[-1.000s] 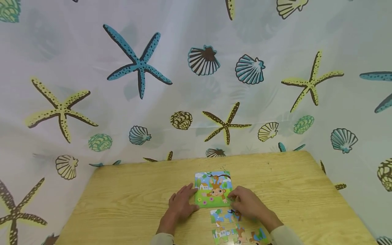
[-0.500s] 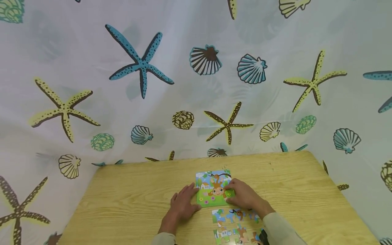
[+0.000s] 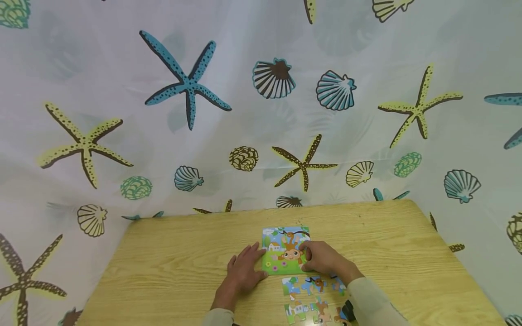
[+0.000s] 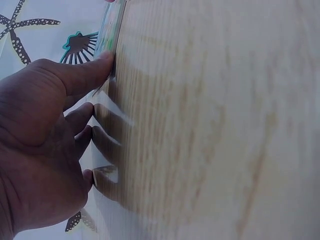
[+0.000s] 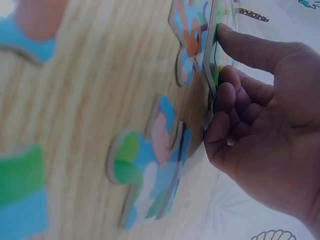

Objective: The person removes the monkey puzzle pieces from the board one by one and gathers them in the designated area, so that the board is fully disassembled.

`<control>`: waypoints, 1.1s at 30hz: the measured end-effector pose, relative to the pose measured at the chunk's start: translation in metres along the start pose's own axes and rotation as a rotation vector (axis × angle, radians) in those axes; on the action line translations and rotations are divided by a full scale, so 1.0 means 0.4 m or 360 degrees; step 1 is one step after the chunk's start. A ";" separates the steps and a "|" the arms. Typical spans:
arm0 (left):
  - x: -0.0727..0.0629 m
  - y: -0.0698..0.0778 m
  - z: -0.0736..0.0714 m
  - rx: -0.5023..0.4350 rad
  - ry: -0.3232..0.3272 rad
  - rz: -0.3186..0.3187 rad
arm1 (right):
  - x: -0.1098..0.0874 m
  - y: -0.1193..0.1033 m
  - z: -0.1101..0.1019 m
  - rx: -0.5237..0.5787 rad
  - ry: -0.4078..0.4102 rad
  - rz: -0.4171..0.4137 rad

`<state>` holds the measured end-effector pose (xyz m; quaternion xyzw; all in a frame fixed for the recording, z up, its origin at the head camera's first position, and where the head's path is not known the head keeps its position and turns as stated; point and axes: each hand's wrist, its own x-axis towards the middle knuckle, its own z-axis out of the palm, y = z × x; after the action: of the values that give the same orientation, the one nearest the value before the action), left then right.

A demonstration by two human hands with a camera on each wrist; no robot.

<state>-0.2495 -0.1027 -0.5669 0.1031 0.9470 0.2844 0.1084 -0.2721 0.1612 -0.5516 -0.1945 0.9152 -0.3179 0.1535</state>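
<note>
A square monkey picture board [image 3: 283,244] lies flat on the table in the head view, showing a small house and flowers. My left hand [image 3: 244,271] rests at its left side, fingers extended and thumb by the near corner. In the left wrist view, that thumb touches the board's edge [image 4: 109,47] while the other fingertips meet the table. My right hand [image 3: 326,259] holds the right side, thumb at the near corner and index finger higher up, its other fingers curled. Loose jigsaw pieces [image 3: 297,310] lie just nearer than the board; one piece [image 5: 152,175] is close below the right fingers.
The wooden table [image 3: 175,262] extends to both sides of the hands. Behind and around it hangs a pale curtain [image 3: 228,122] printed with starfish and shells. A dark wrist strap part [image 3: 348,310] sits over a few jigsaw pieces.
My right hand has moved from the board's lower right edge to span its right side, then drawn slightly back. The left hand stays almost still. The board has shifted very slightly and sits straighter.
</note>
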 end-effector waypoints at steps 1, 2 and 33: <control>0.000 -0.001 0.000 0.0002 0.0000 0.0002 | 0.001 -0.001 0.000 -0.0007 0.0003 0.0007; 0.000 -0.002 0.000 0.0003 -0.0002 0.0007 | 0.002 -0.003 -0.001 -0.0007 0.0002 0.0022; 0.001 -0.001 0.000 0.0006 0.0011 0.0016 | -0.222 0.044 -0.026 0.0282 0.0125 -0.0187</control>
<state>-0.2500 -0.1031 -0.5673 0.1070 0.9473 0.2836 0.1035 -0.2030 0.2194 -0.5411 -0.2208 0.8759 -0.4133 0.1151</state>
